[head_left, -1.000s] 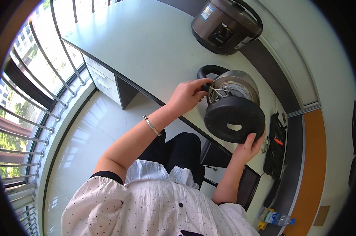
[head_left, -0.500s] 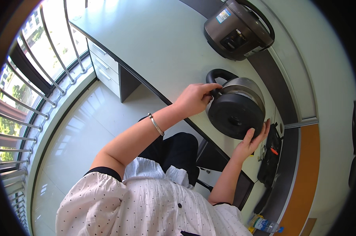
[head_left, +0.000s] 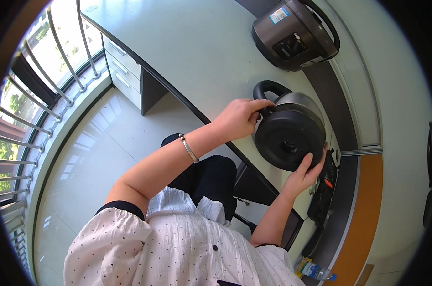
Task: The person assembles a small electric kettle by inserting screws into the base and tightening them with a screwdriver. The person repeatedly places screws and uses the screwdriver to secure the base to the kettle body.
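An electric kettle (head_left: 282, 128) is tipped above the table, its round black underside with a central socket turned toward me. Its steel body and curved black handle show on the far side. My left hand (head_left: 238, 118) is closed around the lower end of the handle, thumb and fingers pinched on it. My right hand (head_left: 303, 177) supports the near right rim of the black base, thumb on the underside and the other fingers behind the edge, partly hidden.
A brown rice cooker (head_left: 297, 38) stands beyond the kettle on the pale table (head_left: 177, 52). Right of my right hand lie a black pouch (head_left: 323, 193) and, nearer, a plastic bottle (head_left: 316, 270). White drawers (head_left: 123, 71) and barred windows are at left.
The kettle has turned slightly, so more of its underside and the central socket face me. Both hands keep their hold. The whole view has shifted a little.
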`<action>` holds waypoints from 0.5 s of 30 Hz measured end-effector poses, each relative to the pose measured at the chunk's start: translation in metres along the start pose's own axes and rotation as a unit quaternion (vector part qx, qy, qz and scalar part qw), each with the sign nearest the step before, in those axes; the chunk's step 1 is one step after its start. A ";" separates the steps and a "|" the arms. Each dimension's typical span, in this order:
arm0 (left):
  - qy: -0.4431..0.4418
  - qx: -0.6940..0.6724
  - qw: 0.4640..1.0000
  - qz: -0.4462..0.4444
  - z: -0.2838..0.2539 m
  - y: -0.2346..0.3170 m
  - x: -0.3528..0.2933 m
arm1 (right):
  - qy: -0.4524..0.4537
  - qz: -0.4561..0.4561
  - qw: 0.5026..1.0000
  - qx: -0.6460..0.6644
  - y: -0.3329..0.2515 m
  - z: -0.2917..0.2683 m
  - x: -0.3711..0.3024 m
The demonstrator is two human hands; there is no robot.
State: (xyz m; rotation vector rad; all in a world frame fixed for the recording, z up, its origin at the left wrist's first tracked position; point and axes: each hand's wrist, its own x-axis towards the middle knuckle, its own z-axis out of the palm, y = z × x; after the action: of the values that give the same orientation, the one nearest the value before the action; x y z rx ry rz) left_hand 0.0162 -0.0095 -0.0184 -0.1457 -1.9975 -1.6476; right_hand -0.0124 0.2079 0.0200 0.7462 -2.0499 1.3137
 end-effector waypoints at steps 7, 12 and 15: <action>-0.004 0.011 1.000 0.007 -0.001 -0.001 -0.001 | 0.026 -0.019 0.998 -0.060 -0.001 0.006 0.004; -0.040 -0.011 0.999 -0.028 -0.008 0.010 -0.002 | 0.057 -0.021 0.993 -0.103 0.001 0.007 0.005; -0.051 -0.046 0.997 -0.029 -0.009 0.011 -0.003 | 0.068 -0.008 0.992 -0.105 0.003 0.007 0.005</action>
State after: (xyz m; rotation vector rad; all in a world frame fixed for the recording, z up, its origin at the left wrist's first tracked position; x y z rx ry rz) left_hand 0.0264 -0.0147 -0.0095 -0.2101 -2.0184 -1.8035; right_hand -0.0192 0.2024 0.0194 0.5616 -2.0293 1.0876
